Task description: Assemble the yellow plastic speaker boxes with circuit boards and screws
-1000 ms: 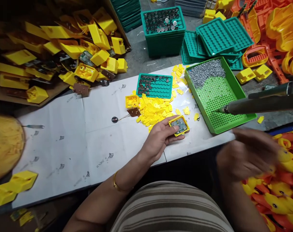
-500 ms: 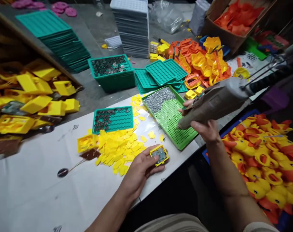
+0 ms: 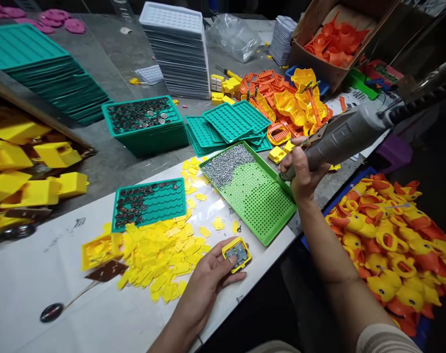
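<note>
My left hand [image 3: 207, 278] holds a small open yellow plastic case [image 3: 241, 267] with a circuit board inside, my thumb resting over the board. In my right hand [image 3: 304, 175] is a grey electric screwdriver [image 3: 346, 139], gripped around its body, its nose pointing down-left at the right rim of a green perforated tray [image 3: 270, 211]. Small silver screws [image 3: 228, 164] fill the tray's far-left part. Beside my left hand lies a heap of flat yellow plastic pieces [image 3: 160, 260]. Left of the heap sits another yellow case [image 3: 97, 252], with a brown board and a wired black disc [image 3: 52, 312].
A teal tray [image 3: 167, 201] holds dark round parts; a deeper teal stack [image 3: 145, 139] carries more. White trays [image 3: 182, 63] stand stacked behind. Yellow cases [image 3: 39, 191] fill a box at left. Toy ducks [image 3: 384, 245] fill a blue crate at right. Orange parts [image 3: 281, 98] lie behind the tray.
The whole view has shifted. The screwdriver's nose has moved from over the green tray to its right rim. My left hand still holds the yellow case.
</note>
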Demonstrator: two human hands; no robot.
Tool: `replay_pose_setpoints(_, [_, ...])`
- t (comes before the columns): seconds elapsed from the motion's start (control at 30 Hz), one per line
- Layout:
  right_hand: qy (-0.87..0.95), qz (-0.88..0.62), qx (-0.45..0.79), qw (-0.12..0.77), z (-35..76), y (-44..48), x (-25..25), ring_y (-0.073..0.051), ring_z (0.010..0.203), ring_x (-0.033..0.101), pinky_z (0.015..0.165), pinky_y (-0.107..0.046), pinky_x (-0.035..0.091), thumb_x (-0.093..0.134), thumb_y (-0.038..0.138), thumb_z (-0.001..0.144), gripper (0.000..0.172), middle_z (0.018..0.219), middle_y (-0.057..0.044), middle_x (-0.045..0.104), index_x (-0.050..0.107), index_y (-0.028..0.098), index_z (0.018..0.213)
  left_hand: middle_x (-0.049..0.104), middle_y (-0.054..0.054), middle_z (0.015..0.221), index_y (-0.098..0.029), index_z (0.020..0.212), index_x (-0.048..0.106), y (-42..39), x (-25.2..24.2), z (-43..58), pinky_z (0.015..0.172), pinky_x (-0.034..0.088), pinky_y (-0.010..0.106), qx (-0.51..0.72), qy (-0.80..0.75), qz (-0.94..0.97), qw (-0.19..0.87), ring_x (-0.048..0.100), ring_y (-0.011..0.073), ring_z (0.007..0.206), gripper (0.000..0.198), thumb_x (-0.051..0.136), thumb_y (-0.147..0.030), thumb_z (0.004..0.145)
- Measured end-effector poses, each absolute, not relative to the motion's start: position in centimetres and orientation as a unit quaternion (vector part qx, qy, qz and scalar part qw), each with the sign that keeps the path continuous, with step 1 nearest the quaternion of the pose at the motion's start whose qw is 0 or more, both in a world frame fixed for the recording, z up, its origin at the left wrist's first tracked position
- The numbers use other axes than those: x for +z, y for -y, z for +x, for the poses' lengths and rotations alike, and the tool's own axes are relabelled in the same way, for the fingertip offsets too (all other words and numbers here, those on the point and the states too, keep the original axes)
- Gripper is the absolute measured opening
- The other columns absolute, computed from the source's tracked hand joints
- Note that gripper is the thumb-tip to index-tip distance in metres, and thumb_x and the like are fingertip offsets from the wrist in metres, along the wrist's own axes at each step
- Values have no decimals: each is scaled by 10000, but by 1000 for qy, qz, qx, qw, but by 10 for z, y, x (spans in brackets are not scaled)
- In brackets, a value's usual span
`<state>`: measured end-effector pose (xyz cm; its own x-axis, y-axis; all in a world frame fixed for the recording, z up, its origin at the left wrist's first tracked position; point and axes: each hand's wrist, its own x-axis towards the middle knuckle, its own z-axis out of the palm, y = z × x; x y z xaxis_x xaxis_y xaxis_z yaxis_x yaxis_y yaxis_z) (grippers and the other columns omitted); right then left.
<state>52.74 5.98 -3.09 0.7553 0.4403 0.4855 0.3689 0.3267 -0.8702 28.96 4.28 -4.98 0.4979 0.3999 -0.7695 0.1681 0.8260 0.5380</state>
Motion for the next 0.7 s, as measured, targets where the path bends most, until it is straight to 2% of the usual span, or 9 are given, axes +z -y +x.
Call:
replay_pose_setpoints(0.17, [330, -614, 2, 717, 532, -74, -35, -135, 414, 492, 425, -325, 456, 550, 554, 782, 293, 606, 22, 528, 535, 269, 851, 692, 65, 1038, -194, 1131, 607, -44, -49, 291, 750, 602, 312, 65, -512, 274, 812, 664, 201, 925, 415, 723, -194, 733])
replay_pose_setpoints(0.27, [333, -621, -10, 709, 536, -77, -40, -145, 432, 509, 456, -334, 468, 510, 541, 811, 278, 568, 30, 508, 544, 269, 862, 698, 77, 1041, -188, 1134, 609, -45, -49, 291, 731, 598, 304, 68, -511, 273, 812, 669, 215, 932, 420, 724, -204, 730])
replay_pose_setpoints(0.4, [341, -577, -7, 742, 537, -78, -41, -128, 370, 465, 432, -312, 456, 576, 500, 787, 241, 483, 61, 462, 559, 262, 819, 699, 91, 1069, -180, 1155, 598, -46, -48, 291, 731, 595, 311, 60, -506, 269, 817, 671, 229, 951, 443, 724, -210, 732])
replay_pose_setpoints(0.6, [359, -504, 16, 785, 536, -80, -41, -90, 330, 435, 354, -242, 373, 637, 390, 786, 179, 448, 93, 457, 557, 231, 771, 687, 100, 1111, -175, 1195, 569, -47, -51, 291, 746, 594, 311, 49, -504, 268, 820, 667, 237, 982, 475, 714, -203, 743])
replay_pose_setpoints(0.7, [376, -487, 19, 788, 538, -80, -43, -82, 332, 444, 355, -228, 389, 645, 375, 793, 168, 461, 100, 473, 574, 223, 797, 692, 110, 1074, -156, 1216, 545, -48, -54, 291, 739, 595, 308, 47, -499, 263, 824, 675, 247, 975, 458, 675, -198, 778])
